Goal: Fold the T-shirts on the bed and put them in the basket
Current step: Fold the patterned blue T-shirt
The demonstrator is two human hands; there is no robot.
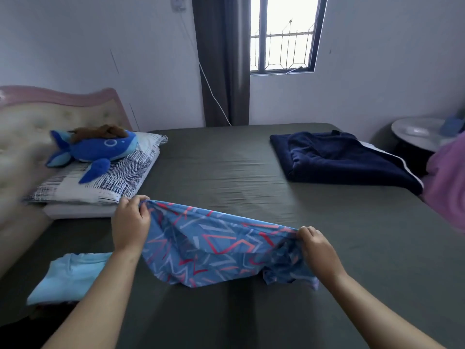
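left hand [130, 224]: fingers curled over one end of the patterned T-shirt's top edge, pinching bunched cloth, above the bed near the pillow's front corner.
right hand [317, 246]: fingers curled round the other end of the same edge, cloth gathered in the grip; sits lower in the picture than the left hand.
patterned T-shirt [216, 248]: blue with red, pink and pale zigzag lines. Held edge sags in a shallow curve between both hands. Body hangs down toward the person, bottom hem rumpled and touching the sheet. Cannot tell which edge of the shirt this is.
bed [226, 167]: dark grey-green sheet, light creases in the middle, fills most of the view.
light blue T-shirt [73, 275]: lies flat at the near left edge of the bed, just beside the left forearm, partly covered by it. Looks folded, cannot confirm.
navy garment [344, 157]: folded, white stripe along its right edge, lies on the far right side of the bed, well apart from the hands.
pink cloth [448, 187]: at the right frame edge, just beside the navy garment; blurred, cannot tell what it is.
pillow [105, 180]: white with dark hatch print, at the far left by the headboard [50, 109].
plush whale [95, 149]: blue, lies on the pillow, brown plush item on its back.
window [283, 34]: barred, in the far wall, dark curtain [221, 59] beside it on the left.
round table [417, 132]: beyond the bed's far right corner.
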